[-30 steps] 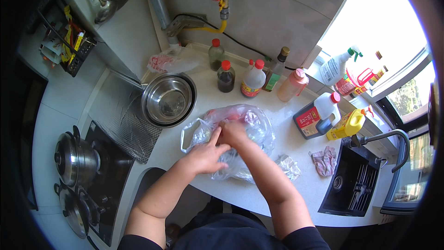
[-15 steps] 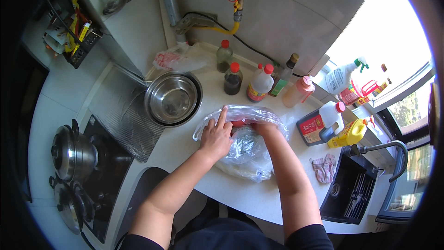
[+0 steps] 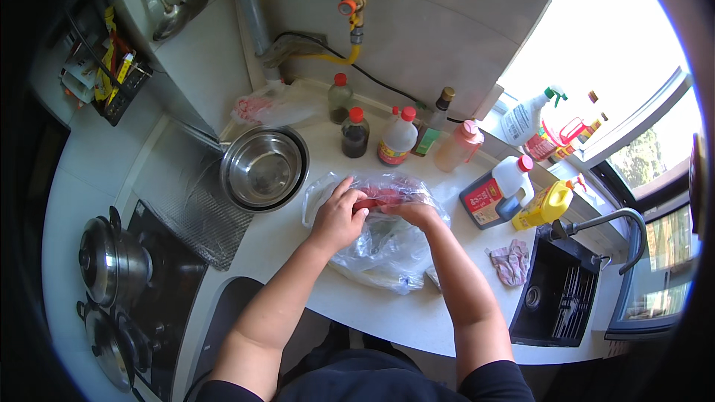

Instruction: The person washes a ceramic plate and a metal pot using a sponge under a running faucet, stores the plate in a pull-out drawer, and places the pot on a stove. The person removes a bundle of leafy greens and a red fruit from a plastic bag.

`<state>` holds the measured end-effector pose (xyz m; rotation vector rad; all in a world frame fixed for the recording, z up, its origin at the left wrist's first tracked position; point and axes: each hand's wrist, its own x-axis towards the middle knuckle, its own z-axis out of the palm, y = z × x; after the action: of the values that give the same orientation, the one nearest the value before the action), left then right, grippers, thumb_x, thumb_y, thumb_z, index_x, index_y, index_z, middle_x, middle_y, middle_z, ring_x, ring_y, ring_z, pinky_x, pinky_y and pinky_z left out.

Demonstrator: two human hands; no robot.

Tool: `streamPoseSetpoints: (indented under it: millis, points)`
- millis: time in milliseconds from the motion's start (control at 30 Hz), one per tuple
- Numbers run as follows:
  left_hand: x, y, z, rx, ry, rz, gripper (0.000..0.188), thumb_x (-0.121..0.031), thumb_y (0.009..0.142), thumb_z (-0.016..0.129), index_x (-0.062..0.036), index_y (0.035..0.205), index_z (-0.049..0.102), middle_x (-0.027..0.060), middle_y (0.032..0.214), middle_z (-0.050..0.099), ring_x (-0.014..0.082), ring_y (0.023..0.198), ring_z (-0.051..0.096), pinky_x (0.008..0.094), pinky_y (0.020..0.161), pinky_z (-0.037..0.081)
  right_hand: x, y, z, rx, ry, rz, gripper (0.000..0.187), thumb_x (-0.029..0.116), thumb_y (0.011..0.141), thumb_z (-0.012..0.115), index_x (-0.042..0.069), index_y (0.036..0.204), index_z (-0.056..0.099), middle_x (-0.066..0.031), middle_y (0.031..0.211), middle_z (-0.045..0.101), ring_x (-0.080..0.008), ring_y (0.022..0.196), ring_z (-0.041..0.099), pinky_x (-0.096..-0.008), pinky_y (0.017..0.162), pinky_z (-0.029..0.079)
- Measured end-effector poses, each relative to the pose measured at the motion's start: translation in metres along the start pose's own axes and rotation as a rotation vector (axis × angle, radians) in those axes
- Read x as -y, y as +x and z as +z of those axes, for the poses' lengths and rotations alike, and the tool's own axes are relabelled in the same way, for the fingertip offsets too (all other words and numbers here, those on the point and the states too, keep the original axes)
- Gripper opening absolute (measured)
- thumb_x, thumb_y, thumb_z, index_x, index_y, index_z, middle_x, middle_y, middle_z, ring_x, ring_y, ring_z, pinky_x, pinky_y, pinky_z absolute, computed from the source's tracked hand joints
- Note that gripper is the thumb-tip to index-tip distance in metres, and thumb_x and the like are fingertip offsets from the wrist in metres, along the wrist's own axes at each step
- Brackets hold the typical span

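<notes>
A clear plastic bag [image 3: 387, 253] lies crumpled on the counter in front of me, its mouth spread open. Inside its far part is a long red object [image 3: 383, 196], whose kind I cannot make out through the film and my fingers. My left hand [image 3: 339, 216] closes on the left end of this object, thumb on the near side and fingers beyond it. At the other end, my right hand [image 3: 414, 212] grips it with the fingers partly under the plastic. Other contents of the bag are blurred by the folds.
Steel bowls [image 3: 264, 167] stand at the left, near a stove with pots [image 3: 112, 260]. Behind the bag are several bottles [image 3: 356, 134]. A large dark-liquid jug [image 3: 495, 192], a yellow bottle [image 3: 544, 205], a cloth [image 3: 512, 262] and a black sink [image 3: 558, 290] lie to the right.
My left hand's raised index finger has come down and the hand now holds the red object, more of which shows. My right hand has come partly out of the bag. The view has shifted slightly.
</notes>
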<state>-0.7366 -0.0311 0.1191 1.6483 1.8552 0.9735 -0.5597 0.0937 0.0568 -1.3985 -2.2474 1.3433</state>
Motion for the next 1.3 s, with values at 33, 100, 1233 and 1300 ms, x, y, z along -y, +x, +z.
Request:
streamPoseSetpoints:
  millis: [33, 100, 1233, 1300]
  points:
    - [-0.002, -0.001, 0.005, 0.009, -0.013, -0.016, 0.03, -0.013, 0.075, 0.067, -0.0066, 0.104, 0.059, 0.0235, 0.131, 0.045, 0.0363, 0.11, 0.053, 0.0401, 0.09, 0.045, -0.004, -0.006, 0.003, 0.002, 0.198, 0.116, 0.055, 0.026, 0.069, 0.076, 0.015, 0.119, 0.057, -0.012, 0.117, 0.059, -0.0259, 0.107, 0.055, -0.0366, 0.087, 0.044]
    - [0.0, -0.006, 0.011, 0.021, 0.007, 0.008, 0.044, -0.012, 0.075, 0.067, -0.0054, 0.117, 0.055, 0.0236, 0.126, 0.05, 0.0376, 0.111, 0.053, 0.0393, 0.094, 0.043, 0.057, -0.042, -0.014, 0.004, 0.463, 0.341, 0.058, 0.025, 0.07, 0.075, 0.008, 0.122, 0.055, -0.0097, 0.119, 0.058, -0.0228, 0.108, 0.054, -0.0357, 0.093, 0.04]
    - [-0.082, -0.081, 0.217, 0.208, 0.008, 0.431, 0.065, -0.046, 0.089, 0.051, 0.0018, 0.131, 0.04, 0.0239, 0.135, 0.041, 0.0405, 0.126, 0.037, 0.0467, 0.104, 0.03, -0.154, -0.151, -0.016, -0.613, 0.063, 0.33, 0.053, 0.021, 0.07, 0.066, -0.001, 0.118, 0.058, -0.0238, 0.103, 0.063, -0.0357, 0.096, 0.062, -0.0391, 0.084, 0.048]
    - [-0.085, -0.068, 0.224, 0.274, 0.092, 0.362, 0.078, -0.061, 0.087, 0.041, 0.0012, 0.134, 0.038, 0.0233, 0.134, 0.042, 0.0414, 0.125, 0.037, 0.0467, 0.104, 0.029, -0.155, -0.15, -0.015, -0.604, 0.082, 0.307, 0.052, 0.02, 0.074, 0.064, -0.001, 0.121, 0.055, -0.0244, 0.107, 0.062, -0.036, 0.1, 0.061, -0.0388, 0.086, 0.048]
